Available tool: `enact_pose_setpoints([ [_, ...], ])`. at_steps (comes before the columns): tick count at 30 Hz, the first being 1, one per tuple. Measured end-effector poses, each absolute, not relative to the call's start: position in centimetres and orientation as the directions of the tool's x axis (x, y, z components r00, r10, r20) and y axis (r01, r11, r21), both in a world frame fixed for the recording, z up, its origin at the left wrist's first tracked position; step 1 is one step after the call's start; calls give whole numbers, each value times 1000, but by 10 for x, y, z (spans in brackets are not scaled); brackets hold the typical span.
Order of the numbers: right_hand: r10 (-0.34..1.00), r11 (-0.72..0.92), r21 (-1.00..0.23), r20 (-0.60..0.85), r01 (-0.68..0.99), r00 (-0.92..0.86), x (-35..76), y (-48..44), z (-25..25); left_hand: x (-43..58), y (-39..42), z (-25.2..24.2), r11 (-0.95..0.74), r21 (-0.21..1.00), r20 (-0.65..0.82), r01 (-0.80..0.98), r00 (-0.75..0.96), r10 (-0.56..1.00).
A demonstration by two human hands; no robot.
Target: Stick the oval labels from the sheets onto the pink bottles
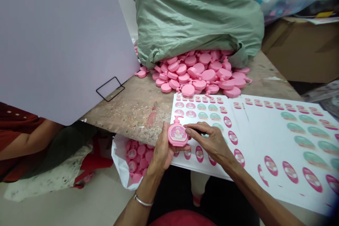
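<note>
My left hand (pixel 162 148) is wrapped round a small pink toy pump bottle (pixel 178 135), held upright above the table's front edge. A round picture label sits on the bottle's face. My right hand (pixel 209 141) is closed, with its thumb and fingertips at the label's right edge. A dark, slim tool (pixel 203 134) shows between its fingers; its exact kind is hidden. Under both hands lies a sticker sheet (pixel 197 127) with pink and green labels.
More sticker sheets (pixel 258 130) overlap to the right. Behind them, pink bottles (pixel 198 74) spill from a green sack (pixel 196 14). A white bag (pixel 120 167) of labelled bottles hangs below the table edge. A large pale board (pixel 60 42) stands left, beside another person's arm (pixel 23 139).
</note>
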State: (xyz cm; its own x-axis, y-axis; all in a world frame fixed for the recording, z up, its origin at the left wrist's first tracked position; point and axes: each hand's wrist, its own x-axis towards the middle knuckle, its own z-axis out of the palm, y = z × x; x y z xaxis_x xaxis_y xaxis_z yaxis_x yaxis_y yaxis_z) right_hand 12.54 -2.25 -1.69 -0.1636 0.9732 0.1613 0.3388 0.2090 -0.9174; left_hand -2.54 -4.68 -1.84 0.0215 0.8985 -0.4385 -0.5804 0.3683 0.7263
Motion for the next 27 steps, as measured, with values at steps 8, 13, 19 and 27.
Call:
enact_pose_setpoints([
  [8,971,222,-915,175,337,-165,124,-21,-17,-26,-46,-19,353,762,-415,-543,8,910],
  [13,969,228,-910,176,346,-176,123,-20,-18,-27,-45,-21,350,765,-412,-541,7,911],
  [19,964,253,-896,203,365,-170,122,-19,-16,-27,-44,-18,343,754,-399,-560,24,917],
  [27,936,351,-823,291,448,-198,120,-18,-7,-23,-44,-12,310,787,-356,-533,18,934],
])
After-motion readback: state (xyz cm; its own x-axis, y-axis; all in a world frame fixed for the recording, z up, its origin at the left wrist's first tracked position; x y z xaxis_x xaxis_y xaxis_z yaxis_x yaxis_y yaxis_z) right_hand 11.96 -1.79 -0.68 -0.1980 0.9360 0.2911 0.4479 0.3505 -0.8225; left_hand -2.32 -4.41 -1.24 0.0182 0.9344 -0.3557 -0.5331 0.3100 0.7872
